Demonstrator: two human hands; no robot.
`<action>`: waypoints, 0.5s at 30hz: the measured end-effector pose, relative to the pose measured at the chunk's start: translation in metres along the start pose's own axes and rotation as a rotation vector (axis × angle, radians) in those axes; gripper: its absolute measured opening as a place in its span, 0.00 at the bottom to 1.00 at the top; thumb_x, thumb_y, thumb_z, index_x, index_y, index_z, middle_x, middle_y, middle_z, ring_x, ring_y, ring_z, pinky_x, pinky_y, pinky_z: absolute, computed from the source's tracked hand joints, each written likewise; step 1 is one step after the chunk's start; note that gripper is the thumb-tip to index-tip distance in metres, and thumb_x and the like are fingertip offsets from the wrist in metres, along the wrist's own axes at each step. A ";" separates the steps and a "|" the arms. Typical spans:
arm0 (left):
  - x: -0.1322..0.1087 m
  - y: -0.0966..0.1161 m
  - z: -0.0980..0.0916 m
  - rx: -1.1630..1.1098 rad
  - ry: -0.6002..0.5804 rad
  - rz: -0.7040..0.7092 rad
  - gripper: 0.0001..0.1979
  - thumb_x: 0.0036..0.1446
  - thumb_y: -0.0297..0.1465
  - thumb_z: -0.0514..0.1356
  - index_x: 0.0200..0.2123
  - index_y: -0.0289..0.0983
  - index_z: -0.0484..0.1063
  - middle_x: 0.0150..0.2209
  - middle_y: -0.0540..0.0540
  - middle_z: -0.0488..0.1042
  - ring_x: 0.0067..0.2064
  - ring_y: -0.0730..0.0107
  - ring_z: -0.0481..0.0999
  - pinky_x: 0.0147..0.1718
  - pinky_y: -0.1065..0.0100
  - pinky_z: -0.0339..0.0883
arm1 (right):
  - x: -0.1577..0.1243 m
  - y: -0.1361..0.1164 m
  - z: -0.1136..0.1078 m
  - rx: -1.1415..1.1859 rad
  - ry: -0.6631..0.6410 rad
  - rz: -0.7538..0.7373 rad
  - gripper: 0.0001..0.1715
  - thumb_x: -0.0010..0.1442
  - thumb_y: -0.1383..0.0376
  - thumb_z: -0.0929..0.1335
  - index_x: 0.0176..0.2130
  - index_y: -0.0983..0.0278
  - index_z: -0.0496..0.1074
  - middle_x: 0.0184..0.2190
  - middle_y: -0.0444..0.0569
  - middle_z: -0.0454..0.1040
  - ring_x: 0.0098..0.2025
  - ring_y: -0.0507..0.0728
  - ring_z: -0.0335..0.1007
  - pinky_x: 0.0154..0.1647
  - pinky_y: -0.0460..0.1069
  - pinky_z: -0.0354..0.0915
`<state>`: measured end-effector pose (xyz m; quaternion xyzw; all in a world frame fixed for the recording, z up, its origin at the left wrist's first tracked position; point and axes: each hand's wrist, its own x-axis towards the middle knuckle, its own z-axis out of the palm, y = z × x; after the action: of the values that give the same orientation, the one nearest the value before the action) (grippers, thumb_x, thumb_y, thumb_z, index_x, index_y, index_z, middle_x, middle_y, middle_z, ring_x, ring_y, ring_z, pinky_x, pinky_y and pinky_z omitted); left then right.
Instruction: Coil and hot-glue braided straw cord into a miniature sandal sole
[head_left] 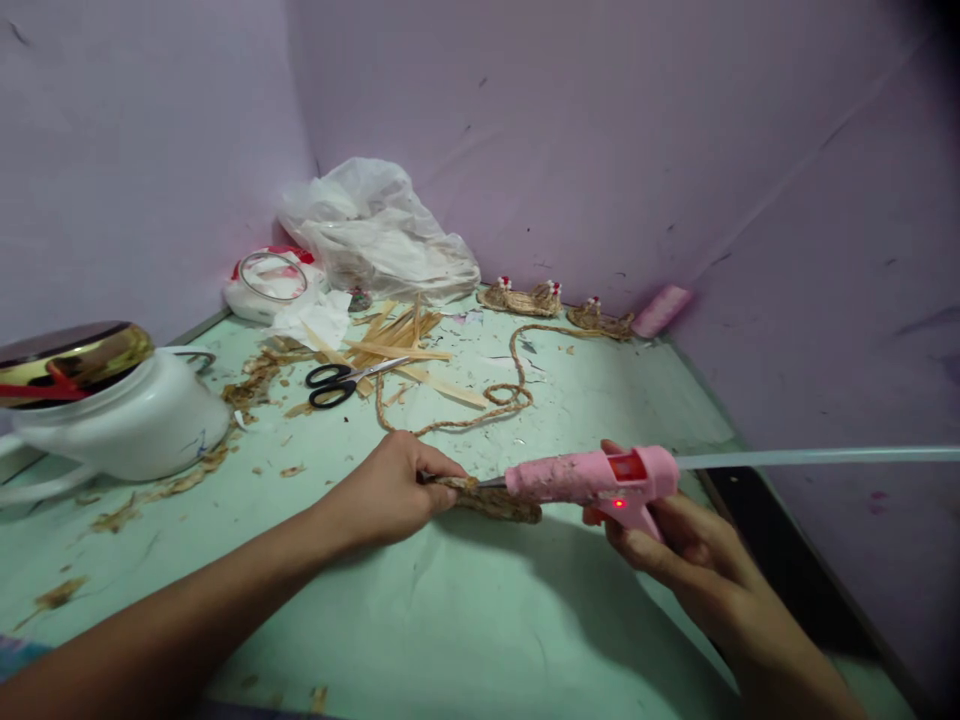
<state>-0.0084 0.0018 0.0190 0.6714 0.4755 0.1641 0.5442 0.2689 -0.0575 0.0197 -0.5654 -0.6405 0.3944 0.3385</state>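
Note:
My left hand pinches one end of a brown braided fibre piece just above the table. A pink hot glue gun is gripped in my right hand, with its red light lit and a long clear glue stick running out of its back. Its metal nozzle points left and meets the braided piece close to my left fingertips. Whether glue is coming out cannot be seen. From beside my left hand, a twisted fibre cord curls away towards the back of the table.
Black-handled scissors lie by dry straw-coloured strips. A white pot stands at the left. Plastic bags fill the back corner. Braided slippers with beads and a pink roll sit along the wall.

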 end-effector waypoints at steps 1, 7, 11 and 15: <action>0.000 0.000 0.000 0.003 -0.001 0.004 0.15 0.45 0.31 0.54 0.30 0.32 0.79 0.24 0.50 0.72 0.26 0.72 0.64 0.27 0.71 0.57 | 0.000 -0.001 0.000 -0.001 0.026 -0.004 0.10 0.54 0.55 0.69 0.34 0.55 0.77 0.30 0.47 0.76 0.36 0.61 0.72 0.39 0.52 0.69; 0.000 -0.001 0.001 0.024 0.008 0.023 0.14 0.46 0.30 0.54 0.30 0.32 0.79 0.24 0.49 0.72 0.27 0.72 0.64 0.27 0.71 0.57 | 0.005 -0.001 0.001 -0.007 0.017 -0.004 0.09 0.54 0.57 0.69 0.35 0.56 0.76 0.31 0.46 0.77 0.35 0.60 0.72 0.36 0.50 0.69; 0.000 -0.001 0.001 0.025 0.019 0.036 0.13 0.46 0.30 0.54 0.29 0.33 0.79 0.25 0.49 0.73 0.27 0.72 0.65 0.28 0.71 0.58 | 0.005 0.001 0.002 0.014 0.001 0.018 0.08 0.53 0.57 0.69 0.35 0.55 0.76 0.30 0.45 0.77 0.36 0.60 0.73 0.37 0.50 0.68; -0.001 0.000 0.001 0.021 0.037 0.040 0.13 0.45 0.30 0.55 0.29 0.34 0.79 0.25 0.48 0.74 0.27 0.71 0.65 0.26 0.71 0.58 | 0.004 0.001 0.003 0.041 -0.012 0.033 0.09 0.53 0.56 0.69 0.36 0.54 0.76 0.31 0.45 0.77 0.36 0.60 0.72 0.36 0.50 0.68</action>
<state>-0.0082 0.0004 0.0191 0.6834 0.4737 0.1822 0.5247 0.2660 -0.0542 0.0171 -0.5664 -0.6248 0.4164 0.3397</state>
